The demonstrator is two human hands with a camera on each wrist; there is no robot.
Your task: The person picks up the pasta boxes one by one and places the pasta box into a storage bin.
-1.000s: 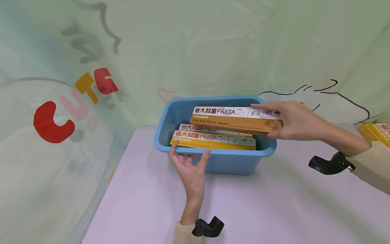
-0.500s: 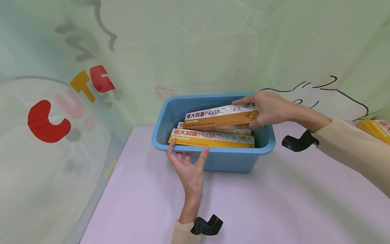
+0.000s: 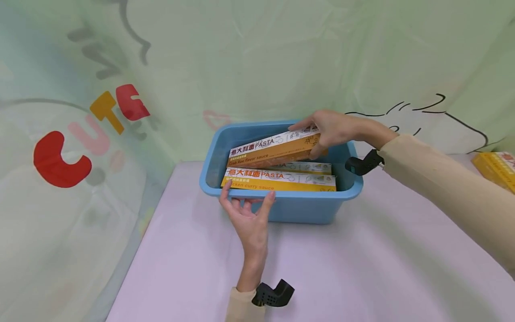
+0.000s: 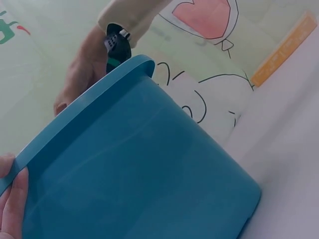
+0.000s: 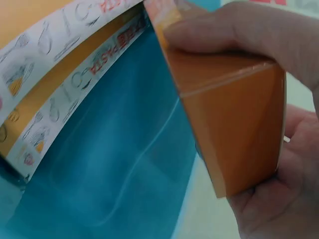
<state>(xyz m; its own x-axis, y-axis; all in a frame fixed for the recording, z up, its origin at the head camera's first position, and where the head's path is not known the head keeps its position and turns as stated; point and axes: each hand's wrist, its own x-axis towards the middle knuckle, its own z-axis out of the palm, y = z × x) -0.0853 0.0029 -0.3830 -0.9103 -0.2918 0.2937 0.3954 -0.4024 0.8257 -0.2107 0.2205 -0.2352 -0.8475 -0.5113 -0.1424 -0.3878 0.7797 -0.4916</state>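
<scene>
A light blue plastic bin stands on the table. My left hand grips its front rim; in the left wrist view, the fingers pinch that edge. With my right hand I hold an orange-brown pasta box, labelled Crab Roe flavor sauce, by its right end. It slants inside the bin, left end lower, behind a yellow Chicken curry sauce pasta box. Another yellow pasta box is partly covered between them. The right wrist view shows the held box's orange end between thumb and fingers.
At the far right of the table lies a yellow box, cut off by the frame edge. A printed green curtain hangs close behind the bin and along the left side.
My right hand has carried the crab roe pasta box leftward and into the bin, its left end tipping down. My left hand keeps its grip on the rim.
</scene>
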